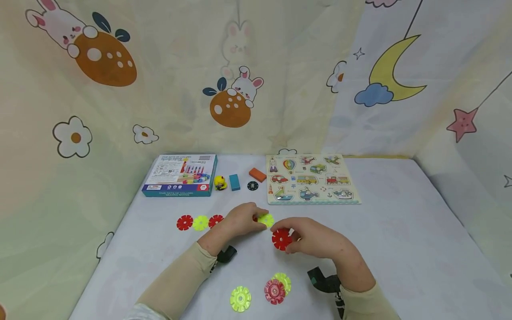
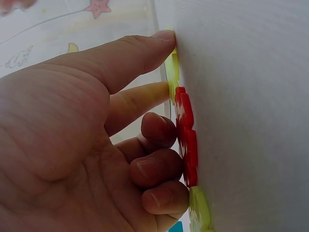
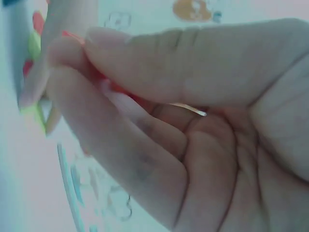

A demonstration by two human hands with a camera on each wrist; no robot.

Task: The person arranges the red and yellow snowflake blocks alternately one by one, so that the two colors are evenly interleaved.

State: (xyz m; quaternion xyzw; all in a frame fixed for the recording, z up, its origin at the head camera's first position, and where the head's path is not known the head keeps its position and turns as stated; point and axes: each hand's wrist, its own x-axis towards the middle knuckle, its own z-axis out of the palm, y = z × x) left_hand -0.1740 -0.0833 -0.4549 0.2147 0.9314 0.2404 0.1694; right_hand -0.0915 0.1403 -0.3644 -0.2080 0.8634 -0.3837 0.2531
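Note:
A row of notched snowflake discs lies across the table, starting with a red disc (image 1: 185, 222), a yellow-green disc (image 1: 200, 223) and another red disc (image 1: 216, 220). My left hand (image 1: 242, 218) covers part of the row. Its thumb and index finger pinch the rim of the yellow-green disc (image 1: 266, 220) at the right end, while its other fingertips rest by a red disc (image 2: 184, 135) in the left wrist view. Just right of that end, my right hand (image 1: 316, 236) pinches a tilted red disc (image 1: 282, 240), mostly hidden by fingers in the right wrist view.
Nearer me lie a loose yellow-green disc (image 1: 240, 298) and a red disc (image 1: 274, 291) overlapping a yellow-green one (image 1: 284, 281). Along the back are a boxed set (image 1: 179, 175), a yellow toy figure (image 1: 220, 182), blue (image 1: 234, 182) and orange blocks (image 1: 258, 174), a black chip (image 1: 253, 186) and a puzzle board (image 1: 312, 179).

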